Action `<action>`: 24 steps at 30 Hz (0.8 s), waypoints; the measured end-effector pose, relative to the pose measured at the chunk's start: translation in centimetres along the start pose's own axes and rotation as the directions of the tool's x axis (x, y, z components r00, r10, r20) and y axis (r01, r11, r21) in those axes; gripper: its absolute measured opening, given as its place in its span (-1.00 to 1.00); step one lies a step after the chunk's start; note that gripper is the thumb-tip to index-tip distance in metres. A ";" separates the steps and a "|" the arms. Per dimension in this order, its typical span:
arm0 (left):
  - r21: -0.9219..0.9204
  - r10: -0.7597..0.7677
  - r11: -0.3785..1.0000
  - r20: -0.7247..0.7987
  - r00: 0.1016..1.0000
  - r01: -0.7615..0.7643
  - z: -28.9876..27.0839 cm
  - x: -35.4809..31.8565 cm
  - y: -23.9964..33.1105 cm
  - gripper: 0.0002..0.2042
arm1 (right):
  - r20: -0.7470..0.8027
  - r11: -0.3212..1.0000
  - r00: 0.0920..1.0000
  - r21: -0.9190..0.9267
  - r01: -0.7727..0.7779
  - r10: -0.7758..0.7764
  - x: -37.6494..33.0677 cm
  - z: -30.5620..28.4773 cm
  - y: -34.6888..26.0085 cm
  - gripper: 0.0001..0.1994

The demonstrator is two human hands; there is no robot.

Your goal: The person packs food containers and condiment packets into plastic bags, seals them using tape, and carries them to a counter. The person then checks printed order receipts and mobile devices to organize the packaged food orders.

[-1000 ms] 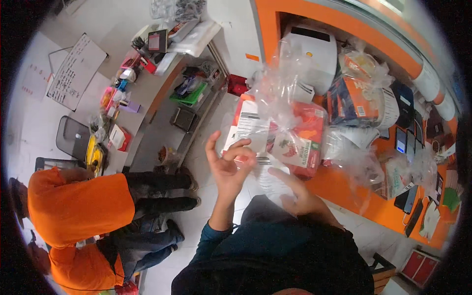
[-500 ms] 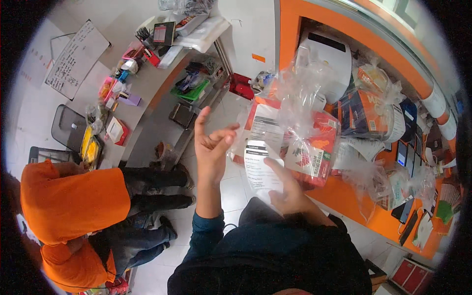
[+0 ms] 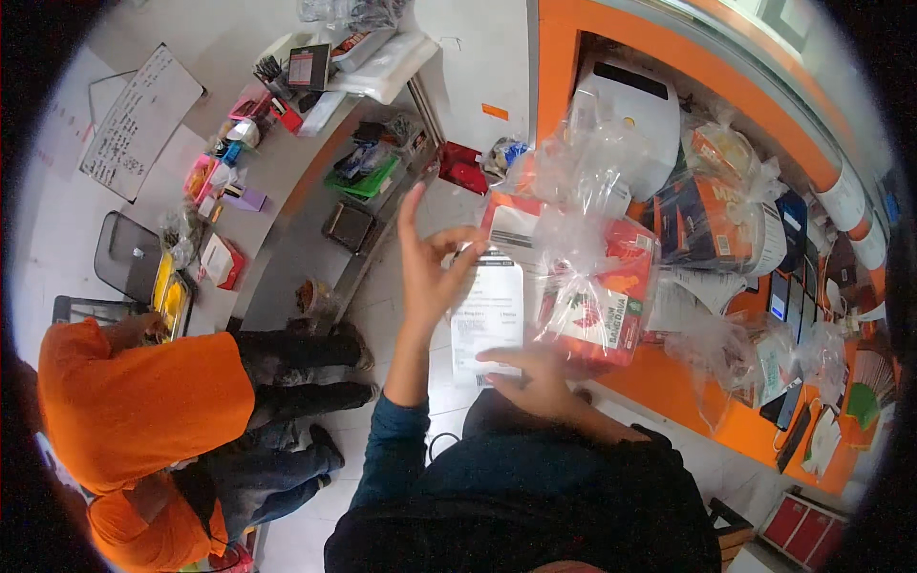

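A long white receipt with dark printed bands hangs between my two hands. My left hand pinches its upper edge between thumb and a finger, another finger pointing up. Lower down, my right hand is closed on the receipt's bottom end, slightly blurred. Right behind the receipt is a knotted clear plastic bag with red-and-white food boxes inside. It sits at the edge of the orange counter. Another printed slip shows on the bagged box.
More bagged food boxes, a white machine and several phones occupy the counter. At left, two people in orange shirts stand near a cluttered grey desk. A red container is on the floor.
My left hand has moved right and closed on the receipt's top edge. The receipt has shifted left and flattened out. My right hand has moved slightly down and left with it.
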State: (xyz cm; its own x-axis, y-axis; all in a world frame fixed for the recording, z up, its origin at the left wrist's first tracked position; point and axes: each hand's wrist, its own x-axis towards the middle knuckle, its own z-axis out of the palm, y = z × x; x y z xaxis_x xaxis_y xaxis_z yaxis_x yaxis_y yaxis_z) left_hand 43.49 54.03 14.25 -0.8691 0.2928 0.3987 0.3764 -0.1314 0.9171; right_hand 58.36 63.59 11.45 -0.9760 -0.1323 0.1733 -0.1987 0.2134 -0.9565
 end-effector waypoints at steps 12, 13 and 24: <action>0.154 -0.119 0.983 0.133 0.984 0.098 1.1 4.1 -7.1 -0.25 | -0.156 0.996 0.988 -0.090 -0.028 0.014 -0.6 1.4 1.9 -0.79; 0.124 -0.170 0.979 0.060 0.984 0.161 0.5 3.8 -6.6 -0.38 | -0.105 0.996 0.994 -0.092 -0.002 -0.007 -0.7 1.6 2.2 -0.78; -0.167 -0.404 0.897 0.067 0.912 0.410 -4.5 -15.5 -0.3 -0.25 | -0.103 0.978 0.991 0.198 -0.065 0.087 -0.9 2.1 1.7 -0.70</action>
State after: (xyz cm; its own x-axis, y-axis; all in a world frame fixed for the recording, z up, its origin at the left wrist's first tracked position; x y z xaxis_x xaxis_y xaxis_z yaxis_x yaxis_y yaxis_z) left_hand 55.38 45.24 7.79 -0.9234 0.3838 -0.0070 -0.0725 -0.1565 0.9850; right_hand 59.10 62.08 9.19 -0.9936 -0.0126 0.1125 -0.1128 0.0252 -0.9933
